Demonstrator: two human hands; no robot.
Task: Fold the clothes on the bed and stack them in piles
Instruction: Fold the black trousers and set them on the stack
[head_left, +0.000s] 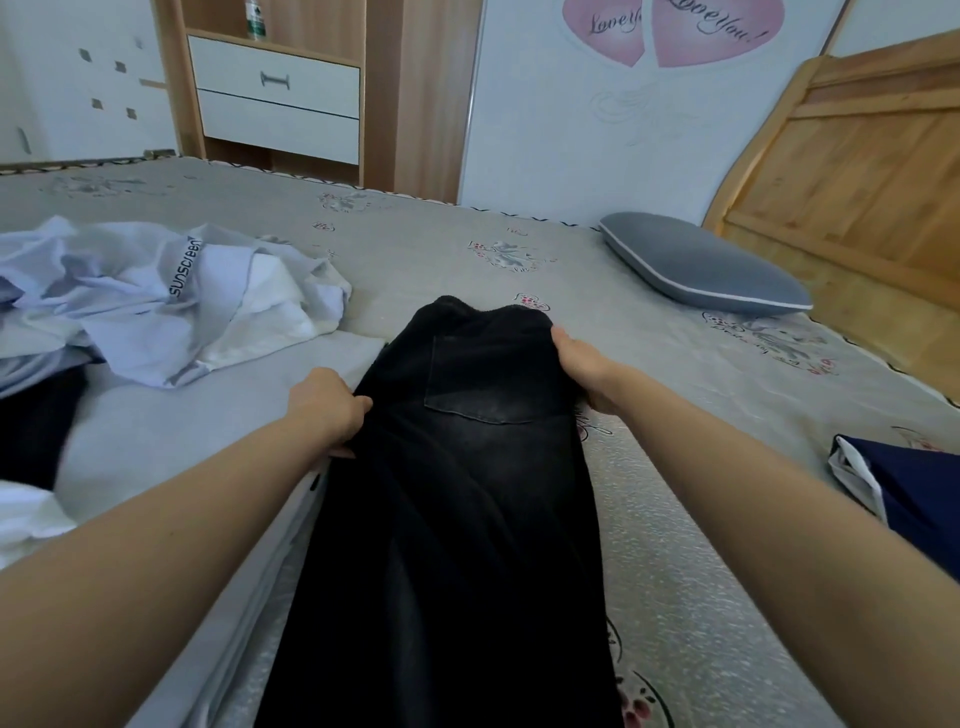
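Observation:
A pair of black jeans (467, 493) lies lengthwise down the middle of the bed (426, 234), back pocket up and waistband at the far end. My left hand (327, 405) grips the left edge of the jeans near the hip. My right hand (582, 366) grips the right edge close to the waistband. A crumpled pale blue sunscreen jacket (156, 291) lies in a heap to the left, over a flat grey garment (171, 426). A folded navy garment (909, 493) with a white lining sits at the right edge.
A grey pillow (701, 265) lies at the far right by the wooden headboard (857, 171). A dark garment (36, 421) and white cloth (26, 514) lie at the left edge. A wardrobe with white drawers (280, 98) stands behind the bed.

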